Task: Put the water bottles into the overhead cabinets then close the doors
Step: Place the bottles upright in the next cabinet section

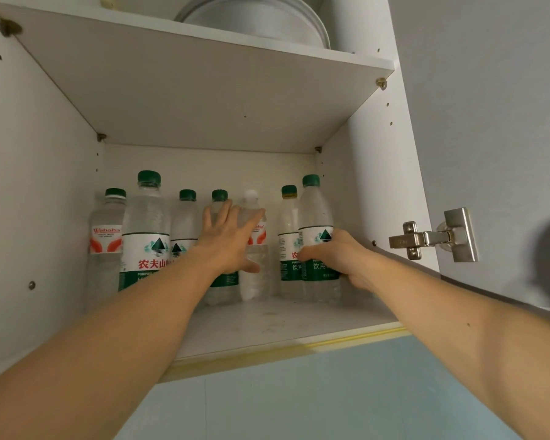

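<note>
seven bottles [145, 236] stand in a row on the cabinet's lower shelf [267, 325], so the loading looks mostly done (any bottles left outside are out of view). the left hand [227, 239] lies open, fingers straight, against the middle bottles. the right hand [338, 257] grips the rightmost bottle [316, 223]. the door by the hinge [432, 238] is not yet closed.

Left grip [227, 238] splayed, right grip [337, 258] curled.
</note>
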`<state>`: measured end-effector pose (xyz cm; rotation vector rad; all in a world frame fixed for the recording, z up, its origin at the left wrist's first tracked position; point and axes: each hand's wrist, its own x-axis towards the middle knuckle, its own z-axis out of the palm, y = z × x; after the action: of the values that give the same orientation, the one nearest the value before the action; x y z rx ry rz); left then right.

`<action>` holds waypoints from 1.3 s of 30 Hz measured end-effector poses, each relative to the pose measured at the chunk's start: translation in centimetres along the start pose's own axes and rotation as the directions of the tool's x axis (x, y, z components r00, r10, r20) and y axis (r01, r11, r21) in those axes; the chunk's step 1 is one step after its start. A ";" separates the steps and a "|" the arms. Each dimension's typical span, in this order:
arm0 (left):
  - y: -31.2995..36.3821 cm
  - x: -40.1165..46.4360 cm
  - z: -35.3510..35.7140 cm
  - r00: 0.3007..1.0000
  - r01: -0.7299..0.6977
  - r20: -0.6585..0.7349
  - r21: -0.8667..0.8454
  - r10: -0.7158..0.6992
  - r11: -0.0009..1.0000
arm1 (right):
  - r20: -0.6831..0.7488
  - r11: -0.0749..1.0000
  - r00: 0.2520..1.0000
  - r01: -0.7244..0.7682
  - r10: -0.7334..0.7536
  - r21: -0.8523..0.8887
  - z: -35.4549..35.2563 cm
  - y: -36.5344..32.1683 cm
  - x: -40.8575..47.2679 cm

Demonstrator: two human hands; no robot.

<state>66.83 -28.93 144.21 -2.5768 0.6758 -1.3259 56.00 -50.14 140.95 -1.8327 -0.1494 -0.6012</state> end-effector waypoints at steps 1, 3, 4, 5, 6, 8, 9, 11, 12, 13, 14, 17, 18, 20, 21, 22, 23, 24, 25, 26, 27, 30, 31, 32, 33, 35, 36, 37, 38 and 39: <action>0.0 -0.2 0.0 1.000 0.000 0.003 -0.009 0.000 1.000 | 0.004 1.000 1.000 -0.009 0.009 -0.004 0.3 -0.1 0.0; 0.0 -0.3 0.1 1.000 -0.003 0.004 -0.021 0.003 1.000 | 0.009 0.999 0.999 -0.033 0.033 -0.022 0.8 -0.3 0.1; 0.0 -0.4 0.1 1.000 -0.008 0.000 -0.028 0.008 1.000 | 0.012 0.998 0.999 -0.047 0.047 -0.036 1.0 -0.4 0.1; -0.1 -0.4 0.1 1.000 -0.017 -0.007 -0.037 0.017 0.999 | 0.014 0.997 0.998 -0.058 0.059 -0.046 1.3 -0.6 0.3; -0.3 -0.5 0.0 0.999 -0.029 -0.018 -0.042 0.028 0.999 | 0.019 0.996 0.997 -0.067 0.068 -0.050 1.5 -0.7 0.4; -0.4 -0.5 -0.3 0.997 -0.048 -0.054 -0.047 0.046 0.998 | 0.032 0.995 0.996 -0.080 0.082 -0.060 1.9 -1.1 0.9; -0.3 -0.5 -0.5 0.996 -0.056 -0.068 -0.048 0.052 0.997 | 0.037 0.994 0.995 -0.087 0.089 -0.068 2.0 -1.4 1.1; 0.0 -0.5 -0.8 0.996 -0.055 -0.074 -0.046 0.052 0.997 | 0.045 0.992 0.994 -0.099 0.103 -0.082 2.3 -1.7 1.4; 0.2 -0.5 -0.9 0.997 -0.050 -0.068 -0.044 0.047 0.998 | 0.046 0.991 0.993 -0.105 0.109 -0.088 2.4 -1.8 1.5; 0.4 -0.5 -1.0 0.997 -0.047 -0.060 -0.041 0.045 0.998 | 0.046 0.990 0.993 -0.108 0.113 -0.091 2.6 -1.8 1.6; 0.5 -0.6 -1.1 0.998 -0.047 -0.054 -0.039 0.045 0.998 | 0.050 0.990 0.992 -0.112 0.116 -0.086 2.7 -1.7 1.6; 0.3 -0.7 -1.4 0.997 -0.053 -0.050 -0.041 0.051 0.998 | 0.079 0.992 0.989 -0.121 0.124 -0.034 2.5 -1.1 1.8; 0.3 -0.7 -1.5 0.998 -0.054 -0.046 -0.041 0.052 0.998 | 0.091 0.992 0.988 -0.123 0.124 -0.017 2.3 -0.9 1.8; 0.3 -0.6 -1.6 0.997 -0.057 -0.047 -0.036 0.055 0.998 | 0.120 0.992 0.985 -0.123 0.121 0.012 1.9 -0.6 1.9; 0.4 -0.7 -1.7 0.997 -0.058 -0.048 -0.038 0.056 0.998 | 0.131 0.992 0.984 -0.125 0.120 0.024 1.8 -0.6 1.9; 0.4 -0.7 -1.7 0.997 -0.061 -0.052 -0.044 0.058 0.997 | 0.136 0.991 0.983 -0.127 0.121 0.035 1.8 -0.7 1.8; 0.4 -0.8 -1.8 0.996 -0.067 -0.060 -0.047 0.064 0.997 | 0.132 0.991 0.984 -0.130 0.123 0.042 1.7 -0.7 1.8; 0.4 -0.9 -1.8 0.994 -0.082 -0.076 -0.037 0.079 0.996 | 0.121 0.990 0.985 -0.133 0.127 0.048 1.7 -0.8 1.7; 0.5 -0.9 -1.8 0.990 -0.109 -0.096 -0.012 0.108 0.994 | 0.106 0.989 0.986 -0.137 0.131 0.055 1.6 -0.9 1.6; 0.6 -0.9 -1.7 0.981 -0.153 -0.114 0.025 0.155 0.988 | 0.088 0.988 0.987 -0.141 0.135 0.066 1.5 -0.9 1.5; 0.8 -0.9 -1.6 0.970 -0.204 -0.124 0.064 0.211 0.977 | 0.066 0.986 0.988 -0.143 0.138 0.084 1.3 -1.0 1.5; 2.0 -0.7 -1.2 0.936 -0.325 -0.083 0.174 0.343 0.930 | -0.005 0.983 0.989 -0.146 0.147 0.107 0.8 -1.2 1.2; 2.4 -0.6 -1.1 0.929 -0.348 -0.058 0.204 0.367 0.915 | -0.030 0.986 0.989 -0.140 0.143 0.091 0.7 -1.2 1.1; 2.8 -0.5 -0.9 0.923 -0.368 -0.033 0.223 0.384 0.903 | -0.056 0.990 0.989 -0.130 0.133 0.059 0.6 -1.2 1.0; 3.0 -0.4 -0.7 0.917 -0.387 -0.008 0.234 0.399 0.892 | -0.082 0.993 0.989 -0.120 0.121 0.017 0.5 -1.2 1.0; 3.3 -0.3 -0.5 0.905 -0.420 0.047 0.258 0.423 0.870 | -0.103 0.990 0.990 -0.110 0.101 -0.090 0.4 -1.4 0.8; 3.3 -0.3 -0.4 0.901 -0.431 0.075 0.276 0.427 0.859 | -0.097 0.981 0.990 -0.114 0.100 -0.155 0.3 -1.5 0.8; 3.3 -0.3 -0.5 0.900 -0.434 0.100 0.290 0.424 0.853 | -0.092 0.972 0.990 -0.120 0.103 -0.204 0.1 -1.6 0.7; 3.3 -0.3 -0.5 0.901 -0.433 0.121 0.299 0.416 0.850 | -0.094 0.968 0.991 -0.119 0.101 -0.220 -0.1 -1.6 0.7; 3.2 -0.4 -0.6 0.903 -0.430 0.136 0.309 0.408 0.848 | -0.100 0.969 0.991 -0.113 0.093 -0.218 -0.3 -1.6 0.7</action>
<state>65.14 -31.58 143.16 -2.0420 0.8580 -1.0947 55.90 -49.97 142.68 -2.0126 0.0764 -0.6464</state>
